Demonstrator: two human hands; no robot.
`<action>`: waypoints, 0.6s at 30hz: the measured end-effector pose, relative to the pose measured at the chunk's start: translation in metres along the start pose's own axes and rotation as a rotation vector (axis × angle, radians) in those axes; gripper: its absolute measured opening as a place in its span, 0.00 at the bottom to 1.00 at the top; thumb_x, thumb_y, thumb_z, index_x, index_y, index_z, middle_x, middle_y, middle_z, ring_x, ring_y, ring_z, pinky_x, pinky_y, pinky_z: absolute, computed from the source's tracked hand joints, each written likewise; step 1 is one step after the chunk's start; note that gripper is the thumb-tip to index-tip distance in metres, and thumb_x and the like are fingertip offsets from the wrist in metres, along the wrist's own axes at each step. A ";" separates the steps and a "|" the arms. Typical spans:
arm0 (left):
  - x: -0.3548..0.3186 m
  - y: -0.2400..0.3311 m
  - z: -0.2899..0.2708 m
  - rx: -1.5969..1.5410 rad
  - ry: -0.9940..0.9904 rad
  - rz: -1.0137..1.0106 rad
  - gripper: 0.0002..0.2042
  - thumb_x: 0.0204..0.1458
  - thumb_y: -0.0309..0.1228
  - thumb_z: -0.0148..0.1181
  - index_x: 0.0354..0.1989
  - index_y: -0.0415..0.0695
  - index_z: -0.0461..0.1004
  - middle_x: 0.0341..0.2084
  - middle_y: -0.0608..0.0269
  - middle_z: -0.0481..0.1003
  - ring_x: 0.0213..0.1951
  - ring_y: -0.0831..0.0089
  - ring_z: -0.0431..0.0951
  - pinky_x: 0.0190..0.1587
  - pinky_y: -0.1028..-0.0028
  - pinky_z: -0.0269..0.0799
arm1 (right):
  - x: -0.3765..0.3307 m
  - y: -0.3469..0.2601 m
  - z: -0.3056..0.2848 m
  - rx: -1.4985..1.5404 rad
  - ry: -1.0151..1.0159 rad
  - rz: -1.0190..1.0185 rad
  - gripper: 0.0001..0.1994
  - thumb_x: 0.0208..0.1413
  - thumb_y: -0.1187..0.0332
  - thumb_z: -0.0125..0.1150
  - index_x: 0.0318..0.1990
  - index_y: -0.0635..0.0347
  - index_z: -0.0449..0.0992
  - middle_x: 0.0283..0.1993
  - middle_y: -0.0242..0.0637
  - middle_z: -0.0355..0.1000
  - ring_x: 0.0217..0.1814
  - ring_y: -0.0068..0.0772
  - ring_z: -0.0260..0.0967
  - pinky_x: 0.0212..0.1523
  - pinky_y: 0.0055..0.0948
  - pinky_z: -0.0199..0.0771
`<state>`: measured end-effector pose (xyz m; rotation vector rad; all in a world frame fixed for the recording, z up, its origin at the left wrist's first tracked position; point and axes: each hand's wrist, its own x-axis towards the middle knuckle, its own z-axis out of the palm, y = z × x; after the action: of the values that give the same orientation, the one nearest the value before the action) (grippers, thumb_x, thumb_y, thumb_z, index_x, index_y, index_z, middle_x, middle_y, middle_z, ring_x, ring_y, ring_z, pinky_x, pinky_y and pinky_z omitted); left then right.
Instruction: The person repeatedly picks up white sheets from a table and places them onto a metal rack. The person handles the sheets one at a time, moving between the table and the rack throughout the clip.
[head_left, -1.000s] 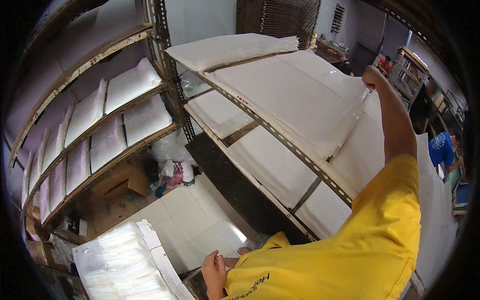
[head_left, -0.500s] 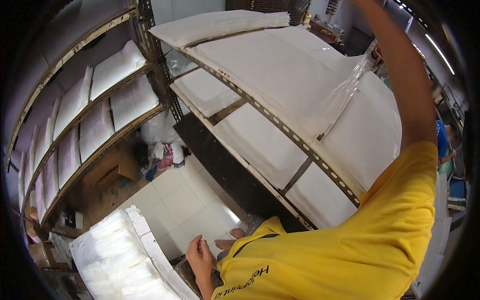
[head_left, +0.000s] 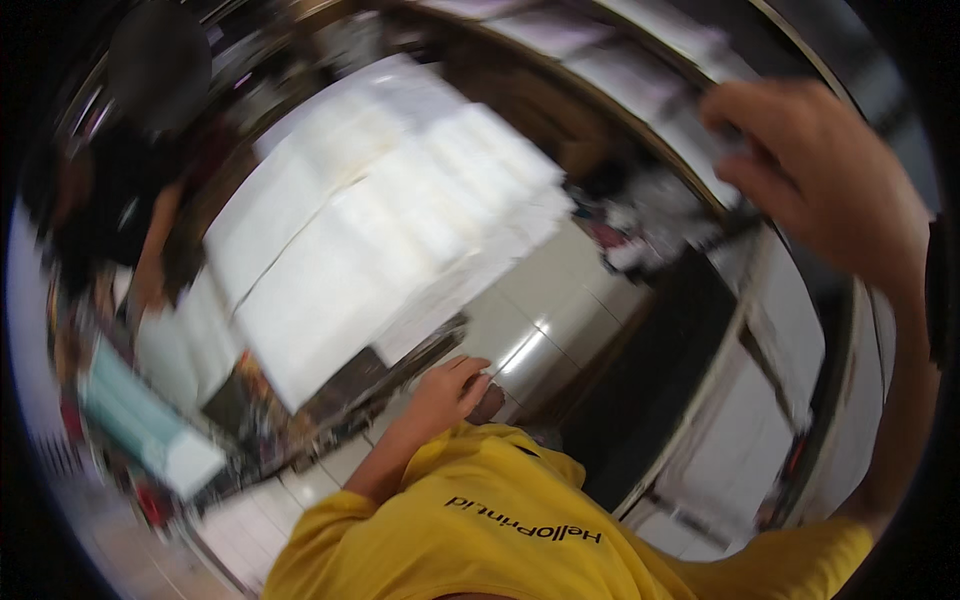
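My left hand (head_left: pixel 448 394) hangs low in front of my yellow shirt, its fingers loosely stretched and holding nothing visible. Beyond it lies a large stack of white paper sheets (head_left: pixel 345 235) on a low support; the hand is apart from it. My right hand (head_left: pixel 815 160) is raised at the upper right, blurred, with its fingers bent. A gap shows between thumb and fingers, and I see nothing in it. Behind that hand are shelves (head_left: pixel 610 85) with white paper stacks.
At the left stands a person in dark clothing (head_left: pixel 125 215), one arm reaching down near more white sheets (head_left: pixel 185 340). A dark board (head_left: pixel 640 340) and a rack with paper stacks (head_left: pixel 725 440) are at my right. Plastic bags and cloth (head_left: pixel 635 225) lie beyond the tiled floor (head_left: pixel 535 300).
My view has swung left, bringing the big paper stack to the middle and the person into sight. My right hand, out of frame before, now shows at the upper right.
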<state>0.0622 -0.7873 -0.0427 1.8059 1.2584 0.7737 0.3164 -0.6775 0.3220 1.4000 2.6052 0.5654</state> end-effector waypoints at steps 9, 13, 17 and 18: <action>-0.051 -0.017 -0.082 0.115 0.613 -0.250 0.10 0.55 0.29 0.60 0.43 0.40 0.76 0.32 0.55 0.76 0.27 0.59 0.78 0.31 0.65 0.74 | 0.071 -0.085 0.043 0.885 0.112 -0.219 0.15 0.53 0.72 0.65 0.49 0.63 0.73 0.30 0.34 0.68 0.27 0.23 0.63 0.29 0.25 0.64; -0.042 -0.055 -0.128 0.337 0.766 -0.202 0.12 0.51 0.30 0.64 0.43 0.40 0.76 0.34 0.55 0.75 0.35 0.59 0.77 0.37 0.63 0.73 | 0.055 -0.114 0.137 1.470 0.082 0.172 0.12 0.60 0.71 0.58 0.50 0.62 0.73 0.32 0.26 0.67 0.29 0.15 0.60 0.29 0.18 0.61; -0.037 -0.100 -0.154 0.759 0.630 -0.361 0.18 0.47 0.35 0.66 0.44 0.41 0.72 0.37 0.53 0.71 0.42 0.53 0.72 0.40 0.56 0.70 | 0.036 -0.170 0.218 1.717 -0.108 0.271 0.12 0.61 0.70 0.56 0.52 0.61 0.73 0.32 0.26 0.68 0.29 0.14 0.61 0.30 0.17 0.62; -0.041 -0.116 -0.154 0.793 0.567 -0.424 0.17 0.47 0.33 0.65 0.44 0.40 0.72 0.37 0.53 0.71 0.42 0.54 0.73 0.41 0.58 0.71 | 0.032 -0.186 0.231 1.769 -0.163 0.285 0.12 0.61 0.70 0.57 0.52 0.61 0.73 0.32 0.26 0.68 0.29 0.15 0.61 0.30 0.17 0.63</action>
<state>-0.1323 -0.7633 -0.0664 1.8234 2.4945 0.5918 0.2196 -0.6830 0.0398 1.7714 2.3893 -2.2116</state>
